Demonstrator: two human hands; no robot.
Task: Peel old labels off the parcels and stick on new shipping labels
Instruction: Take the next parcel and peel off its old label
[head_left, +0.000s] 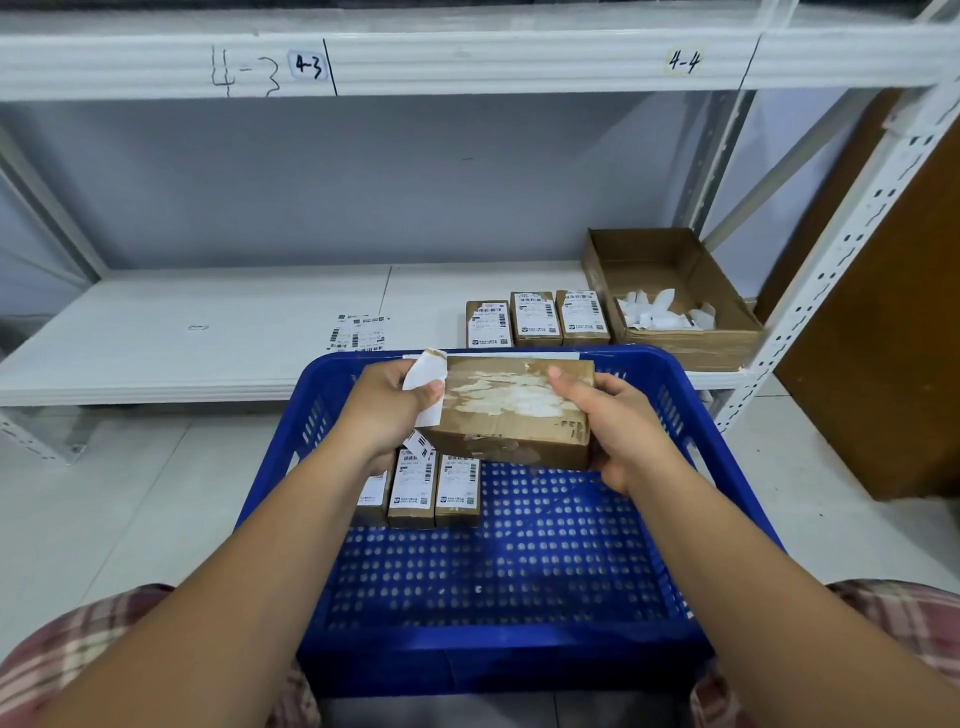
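Head view: both arms reach forward over the blue basket (727, 467). The right hand (618, 426) grips the right end of the brown parcel (511, 415). The left hand (387, 410) pinches a torn old label (428, 379) at its left end. The parcel is held up near the basket's far edge, long side going left to right, scraped top facing up. Three small boxes (436, 488) stand in the basket's far left part. At the shelf's (156, 338) right end, a cardboard box (727, 332) holds white scraps (660, 312).
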